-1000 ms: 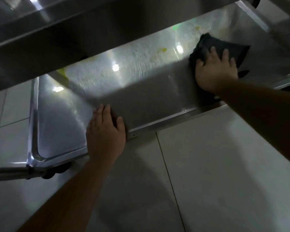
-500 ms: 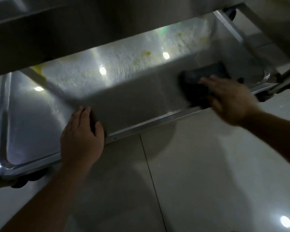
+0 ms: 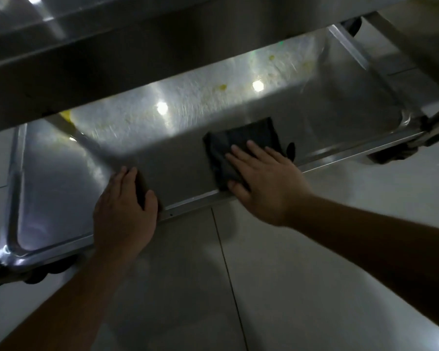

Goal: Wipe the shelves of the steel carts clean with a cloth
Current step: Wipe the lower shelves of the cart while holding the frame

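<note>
Wiping of the cart's bottom shelf (image 3: 178, 173) is the step in hand: the right hand (image 3: 266, 183) lies flat, fingers straight, pressing a dark folded cloth (image 3: 241, 145) onto the steel near the shelf's front rim, at about 1 o'clock from the frame's centre. The left hand (image 3: 124, 214) rests open over the front rim at about 10 o'clock, fingers extended onto the shelf, apparently steadying the cart. Judging by the yellowish spots (image 3: 222, 86) and pale smears toward the back of the shelf at 12 o'clock, the job is only partly done; the next move likely calls for pushing the cloth away from the rim, under the upper shelf (image 3: 112, 59), with firm flat pressure over those marks, while the left hand keeps the cart from rolling. Count: one cloth, two hands, two shelves in view (lower and upper), a few distinct yellow spots, and parts of three dark caster wheels, one at 8 o'clock (image 3: 41, 273), one at 3 o'clock (image 3: 390, 155), one at 1 o'clock (image 3: 352, 24). Tiled floor (image 3: 314, 274) lies below.
</note>
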The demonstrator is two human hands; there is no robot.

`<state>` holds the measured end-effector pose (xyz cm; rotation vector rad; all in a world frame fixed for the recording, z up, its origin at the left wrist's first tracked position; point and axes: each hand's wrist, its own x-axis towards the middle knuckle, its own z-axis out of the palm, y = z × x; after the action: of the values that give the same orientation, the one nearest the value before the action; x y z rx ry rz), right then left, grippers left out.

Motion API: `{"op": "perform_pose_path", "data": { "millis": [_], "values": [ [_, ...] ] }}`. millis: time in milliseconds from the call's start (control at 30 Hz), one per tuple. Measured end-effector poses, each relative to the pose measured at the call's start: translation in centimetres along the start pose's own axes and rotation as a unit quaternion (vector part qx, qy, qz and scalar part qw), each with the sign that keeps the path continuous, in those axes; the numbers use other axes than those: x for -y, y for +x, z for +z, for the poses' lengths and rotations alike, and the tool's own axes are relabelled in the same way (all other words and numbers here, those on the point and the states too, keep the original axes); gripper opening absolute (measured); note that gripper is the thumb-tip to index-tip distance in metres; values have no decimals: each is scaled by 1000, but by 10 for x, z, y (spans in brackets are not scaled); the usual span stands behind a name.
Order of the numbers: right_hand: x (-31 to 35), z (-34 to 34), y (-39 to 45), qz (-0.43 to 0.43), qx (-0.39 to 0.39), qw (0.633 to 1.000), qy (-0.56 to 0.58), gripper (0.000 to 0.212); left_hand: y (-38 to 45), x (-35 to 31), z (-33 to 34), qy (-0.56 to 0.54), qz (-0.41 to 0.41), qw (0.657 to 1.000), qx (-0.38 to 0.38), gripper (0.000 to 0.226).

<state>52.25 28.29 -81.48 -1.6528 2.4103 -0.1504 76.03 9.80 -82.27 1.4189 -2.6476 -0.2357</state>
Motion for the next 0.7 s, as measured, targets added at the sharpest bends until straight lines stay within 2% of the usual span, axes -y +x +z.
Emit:
{"op": "perform_pose_path", "data": {
  "millis": [67,133,200,300,333,400,467,533,600,700],
  "values": [
    [-18,-2,-8,-72,14,997,-18,72,0,1,0,-2,0,1000,-2,73],
    [-59,-13,-6,-62,4,998,-12,70,-1,0,0,-3,-5,1000,1,73],
    [-115,-25,3,56,-50,997,23,62,-1,-1,-1,-5,-6,1000,6,73],
    [-191,-45,3,291,-82,952,44,64,0,-4,-3,-10,-12,1000,12,74],
    [-202,-47,-2,344,-90,934,42,67,-1,-7,-3,-9,-17,1000,13,74],
    [-198,-44,-12,379,-103,919,32,70,-2,-12,-2,-5,-26,1000,7,73],
    [-171,-34,-22,371,-128,919,29,67,-3,-14,-1,1,-28,1000,4,72],
    [-135,-21,-34,323,-165,931,28,63,-3,-15,-1,1,-26,1000,7,69],
    [-96,-7,-42,254,-179,950,40,60,-4,-15,-2,-5,-27,1000,4,67],
    [-36,11,-38,104,-156,982,31,59,-7,-17,-7,-15,-22,1000,-1,69]
  ]
}}
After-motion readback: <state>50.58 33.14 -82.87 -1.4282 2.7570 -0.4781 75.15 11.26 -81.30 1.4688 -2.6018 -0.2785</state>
